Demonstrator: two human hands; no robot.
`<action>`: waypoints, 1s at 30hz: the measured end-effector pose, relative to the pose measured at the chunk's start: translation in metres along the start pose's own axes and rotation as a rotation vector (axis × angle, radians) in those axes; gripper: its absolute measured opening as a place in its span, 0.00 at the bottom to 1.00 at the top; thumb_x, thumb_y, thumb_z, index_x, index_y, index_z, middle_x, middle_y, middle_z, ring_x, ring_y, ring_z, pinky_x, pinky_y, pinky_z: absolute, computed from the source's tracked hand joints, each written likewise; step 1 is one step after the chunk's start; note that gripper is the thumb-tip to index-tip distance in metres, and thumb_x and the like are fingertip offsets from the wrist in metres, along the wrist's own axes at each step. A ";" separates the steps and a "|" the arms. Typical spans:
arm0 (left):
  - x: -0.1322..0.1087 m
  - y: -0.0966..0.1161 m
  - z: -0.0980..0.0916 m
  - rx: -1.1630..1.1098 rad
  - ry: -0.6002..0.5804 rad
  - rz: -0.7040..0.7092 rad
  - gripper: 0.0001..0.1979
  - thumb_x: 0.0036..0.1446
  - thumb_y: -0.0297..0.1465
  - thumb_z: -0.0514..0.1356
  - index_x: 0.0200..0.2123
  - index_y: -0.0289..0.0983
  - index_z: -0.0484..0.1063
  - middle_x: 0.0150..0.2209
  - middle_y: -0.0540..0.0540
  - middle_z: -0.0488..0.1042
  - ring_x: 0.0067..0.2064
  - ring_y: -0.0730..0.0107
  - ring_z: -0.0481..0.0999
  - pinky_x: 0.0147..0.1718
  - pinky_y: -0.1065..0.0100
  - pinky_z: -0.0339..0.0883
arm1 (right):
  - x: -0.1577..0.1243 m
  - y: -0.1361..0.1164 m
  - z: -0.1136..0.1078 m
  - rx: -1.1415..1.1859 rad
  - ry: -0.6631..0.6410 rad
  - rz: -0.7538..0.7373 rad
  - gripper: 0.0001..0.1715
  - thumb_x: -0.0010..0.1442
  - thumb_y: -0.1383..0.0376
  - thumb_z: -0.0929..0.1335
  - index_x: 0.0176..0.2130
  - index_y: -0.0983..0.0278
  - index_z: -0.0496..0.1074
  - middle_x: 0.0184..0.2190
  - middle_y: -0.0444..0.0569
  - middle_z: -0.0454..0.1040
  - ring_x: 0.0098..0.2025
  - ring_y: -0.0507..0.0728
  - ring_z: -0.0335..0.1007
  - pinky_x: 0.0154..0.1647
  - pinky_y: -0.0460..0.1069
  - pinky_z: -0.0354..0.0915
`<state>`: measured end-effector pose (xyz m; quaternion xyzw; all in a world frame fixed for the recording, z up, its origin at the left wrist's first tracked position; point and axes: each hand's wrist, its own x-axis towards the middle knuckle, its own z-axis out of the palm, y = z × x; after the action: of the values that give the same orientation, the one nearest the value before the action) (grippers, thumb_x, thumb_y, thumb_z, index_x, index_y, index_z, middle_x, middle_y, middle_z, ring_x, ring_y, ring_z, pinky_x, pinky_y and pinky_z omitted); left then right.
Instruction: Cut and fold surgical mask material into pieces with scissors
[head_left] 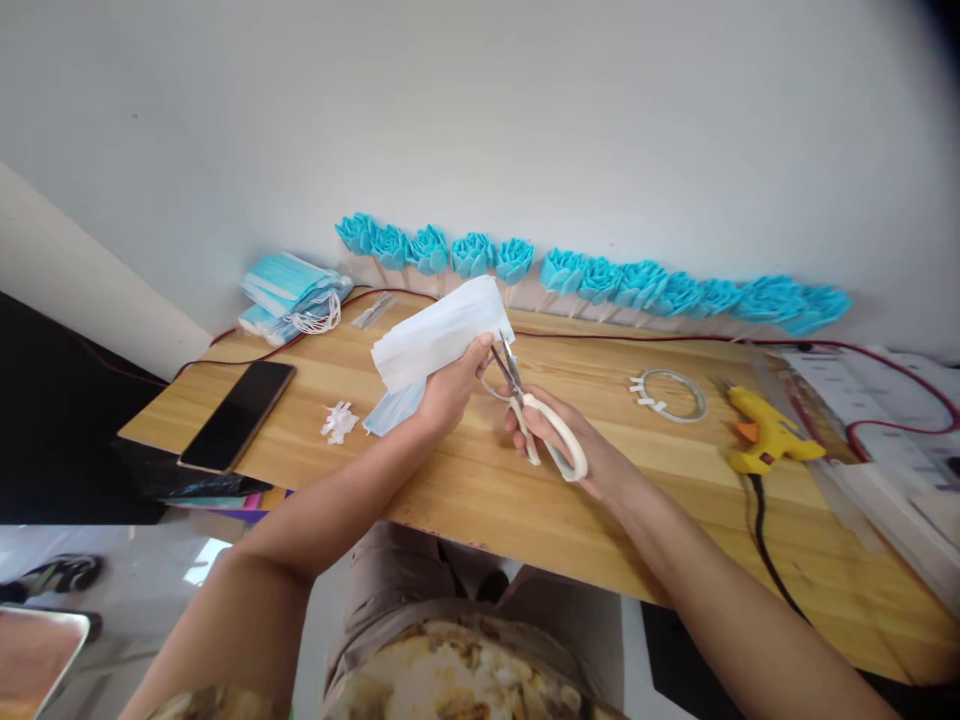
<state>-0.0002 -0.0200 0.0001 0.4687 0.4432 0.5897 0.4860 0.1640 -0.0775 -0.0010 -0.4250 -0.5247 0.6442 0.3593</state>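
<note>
In the head view, a white, oblong, layered fabric-like sheet (439,332) is being held above the light-brown wooden table (457,492), pinched near its right end by the left hand (450,388). A pair of steel scissors with white handles (516,385) is being gripped by the right hand (559,425), and the blades are being held parted right at that end of the sheet. Whether any fabric is being cut yet can't be told.

Biggest worry, tbh: the left thumb is being held super close to the blades, so a nick could be caused by one sloppy squeeze. Also, the sheet is being pinched at one end only, so a crooked edge could be caused by layers slipping.

The light-blue pleated piece (395,408) is being partly covered by the left hand, so it could get bumped. Over on the right, the black cord (761,525) of the yellow glue gun (772,435) is being crossed by the right forearm; if it's being snagged, the gun could get dragged. Whether it's being heated can't be told.
</note>
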 end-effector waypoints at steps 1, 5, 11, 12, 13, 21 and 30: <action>-0.002 -0.001 0.001 -0.008 -0.003 -0.002 0.23 0.59 0.43 0.65 0.17 0.39 0.63 0.22 0.51 0.62 0.29 0.71 0.62 0.37 0.65 0.61 | 0.000 0.000 0.000 -0.020 0.008 -0.015 0.38 0.55 0.40 0.73 0.54 0.61 0.70 0.34 0.45 0.70 0.30 0.52 0.66 0.29 0.48 0.61; -0.009 -0.002 0.004 -0.005 -0.035 -0.055 0.22 0.54 0.45 0.68 0.19 0.38 0.65 0.24 0.50 0.67 0.31 0.69 0.66 0.39 0.64 0.63 | 0.003 0.003 -0.002 -0.082 0.056 -0.105 0.37 0.56 0.38 0.71 0.53 0.59 0.69 0.33 0.44 0.69 0.33 0.53 0.64 0.30 0.48 0.60; -0.011 0.003 0.006 0.014 -0.050 -0.058 0.24 0.48 0.48 0.70 0.18 0.39 0.64 0.24 0.50 0.68 0.31 0.69 0.67 0.39 0.64 0.65 | 0.005 0.006 -0.006 -0.110 0.084 -0.174 0.41 0.55 0.35 0.70 0.56 0.58 0.68 0.37 0.45 0.69 0.34 0.54 0.64 0.33 0.50 0.61; -0.011 0.003 0.007 0.017 -0.054 -0.058 0.24 0.48 0.48 0.70 0.18 0.39 0.64 0.24 0.49 0.67 0.31 0.69 0.67 0.39 0.64 0.65 | 0.004 0.006 -0.006 -0.112 0.080 -0.177 0.41 0.55 0.35 0.69 0.56 0.58 0.68 0.37 0.45 0.68 0.34 0.54 0.64 0.33 0.50 0.61; -0.011 0.004 0.007 0.018 -0.059 -0.059 0.24 0.48 0.48 0.70 0.18 0.39 0.63 0.23 0.49 0.67 0.31 0.69 0.67 0.39 0.64 0.65 | 0.004 0.005 -0.006 -0.112 0.074 -0.182 0.41 0.56 0.35 0.69 0.56 0.58 0.68 0.37 0.46 0.68 0.34 0.54 0.64 0.33 0.50 0.61; -0.012 0.002 0.007 0.014 -0.075 -0.073 0.22 0.50 0.46 0.68 0.18 0.39 0.65 0.24 0.49 0.68 0.31 0.69 0.67 0.38 0.63 0.65 | 0.005 0.007 -0.005 -0.093 0.077 -0.207 0.40 0.57 0.35 0.69 0.56 0.58 0.67 0.35 0.45 0.67 0.32 0.53 0.63 0.32 0.50 0.64; -0.012 0.000 0.007 -0.004 -0.080 -0.091 0.19 0.53 0.41 0.66 0.19 0.39 0.67 0.25 0.49 0.71 0.32 0.68 0.71 0.40 0.63 0.67 | 0.004 0.005 -0.004 -0.112 0.087 -0.217 0.39 0.58 0.36 0.69 0.56 0.58 0.68 0.35 0.45 0.68 0.31 0.53 0.64 0.32 0.50 0.64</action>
<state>0.0075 -0.0312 -0.0003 0.4702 0.4432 0.5486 0.5306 0.1662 -0.0738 -0.0073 -0.4126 -0.5865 0.5525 0.4249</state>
